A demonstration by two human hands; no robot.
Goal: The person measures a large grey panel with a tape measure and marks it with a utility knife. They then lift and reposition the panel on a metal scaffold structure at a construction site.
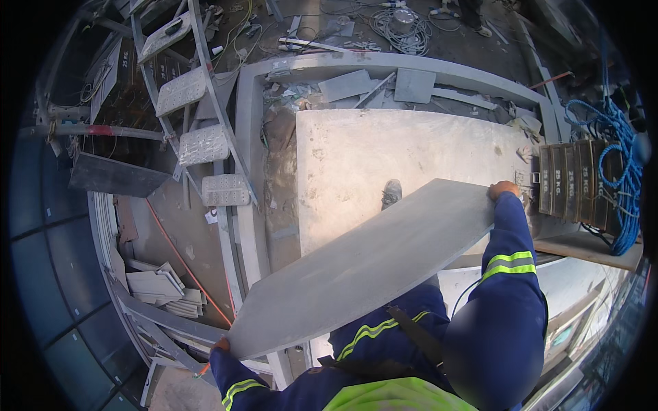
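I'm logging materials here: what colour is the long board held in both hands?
The long board is plain grey, best seen in the head view.

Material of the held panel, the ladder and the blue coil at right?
Panel: matte grey board, perhaps fibre cement, given its flat, faintly mottled face; coated sheet is possible. Ladder: probably aluminium, from its dull silvery look and textured treads. Blue coil: likely synthetic rope; vivid colour, slim looping strands.

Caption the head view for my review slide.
Left hand and right hand hold opposite ends of a long flat grey panel over a pale flat board.
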